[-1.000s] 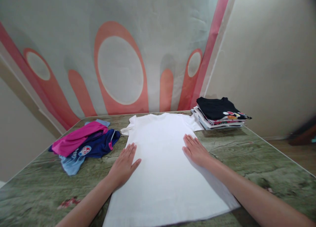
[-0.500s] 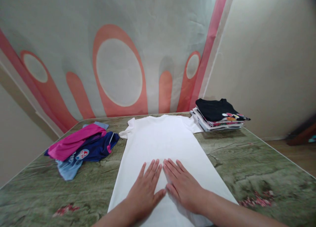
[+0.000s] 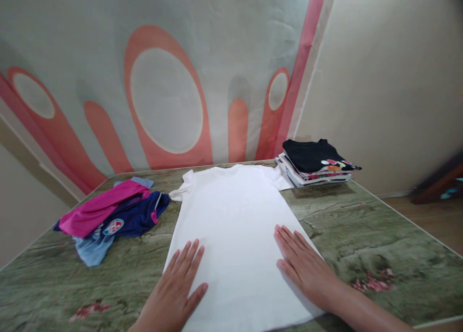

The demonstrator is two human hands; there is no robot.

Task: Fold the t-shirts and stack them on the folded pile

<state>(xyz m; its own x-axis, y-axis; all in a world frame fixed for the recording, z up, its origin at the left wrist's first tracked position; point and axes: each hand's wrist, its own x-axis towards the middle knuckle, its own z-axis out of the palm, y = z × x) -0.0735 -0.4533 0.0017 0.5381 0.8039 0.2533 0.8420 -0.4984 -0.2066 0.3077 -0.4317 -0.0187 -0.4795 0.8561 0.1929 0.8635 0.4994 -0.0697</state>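
1. Your left hand (image 3: 171, 286) is palm-down with fingers extended and thumb held wide; it grips nothing. It lies along the left edge of the white T-shirt (image 3: 237, 221).
2. Your right hand (image 3: 306, 269) is also flattened, fingers nearly together, thumb slightly apart, with nothing pinched. It sits at the shirt's right edge; you cannot tell how firmly either palm presses.
3. The shirt spreads flat between and beyond your hands, its neckline and short sleeves farthest from you, its hem nearest.
4. Under it, the table (image 3: 361, 226) has a greenish wood-grain surface with cracks and knots. One reddish flower print (image 3: 90, 310) shows left of your left hand, and a pink flower print (image 3: 374, 280) right of your right hand.
5. Beyond and left of your left hand, a loose heap holds a bright pink garment (image 3: 104, 206), a navy garment (image 3: 135, 221) with a round badge, and light blue cloth (image 3: 92, 250).
6. Beyond your right hand stands a folded stack, topped by a black T-shirt (image 3: 311, 156) with a colourful print.
7. Past the table's far edge, a grey backdrop (image 3: 217, 14) carries coral shapes and a pink border.
8. Farther right of your right hand are a plain beige wall (image 3: 379, 81) and brown flooring (image 3: 415, 216).
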